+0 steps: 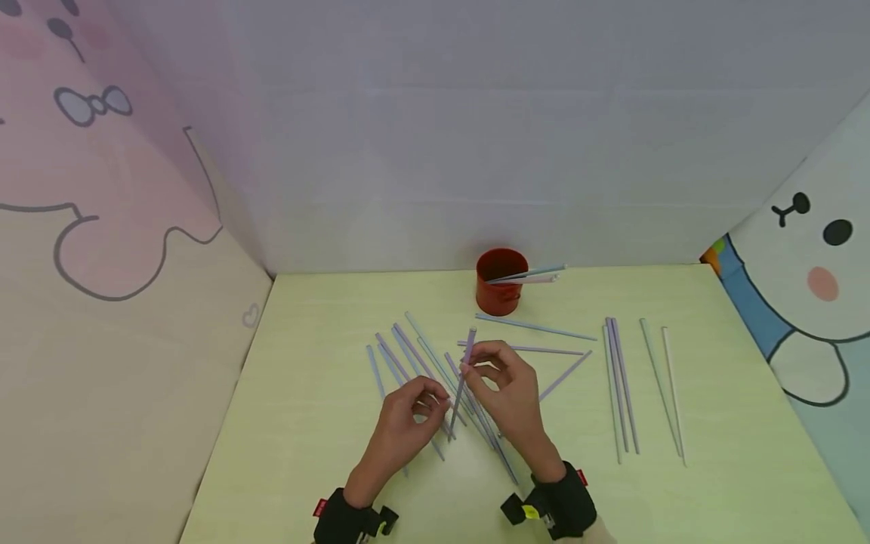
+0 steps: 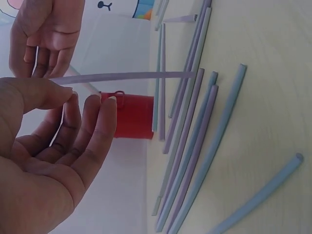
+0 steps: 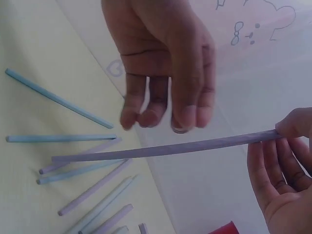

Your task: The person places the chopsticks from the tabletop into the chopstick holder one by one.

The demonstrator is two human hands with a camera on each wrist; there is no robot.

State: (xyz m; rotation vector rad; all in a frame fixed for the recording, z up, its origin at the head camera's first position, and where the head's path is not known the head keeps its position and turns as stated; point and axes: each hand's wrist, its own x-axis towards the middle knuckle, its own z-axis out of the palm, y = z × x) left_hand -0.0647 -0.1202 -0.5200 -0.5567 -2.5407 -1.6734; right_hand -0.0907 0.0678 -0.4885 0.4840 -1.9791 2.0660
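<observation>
My right hand [image 1: 506, 389] pinches a slim purple straw [image 1: 458, 397] near its upper end. The straw slants downward over other straws in the head view; in the right wrist view the purple straw [image 3: 185, 147] reaches out from the fingertips. Close beside its lower part is my left hand [image 1: 411, 423], fingers loosely bent and thumb near the index finger. The right wrist view shows a gap between the left hand [image 3: 165, 63] and that straw. Below both hands lies a loose spread of purple and blue straws [image 1: 381, 370].
A small red bucket [image 1: 498, 298] stands at the table's back, with several straws [image 1: 537, 273] leaning out to the right. Three straws [image 1: 618, 385] lie together on the right, and two pale straws [image 1: 669, 393] lie beyond them. A wall [image 1: 435, 151] rises behind the table.
</observation>
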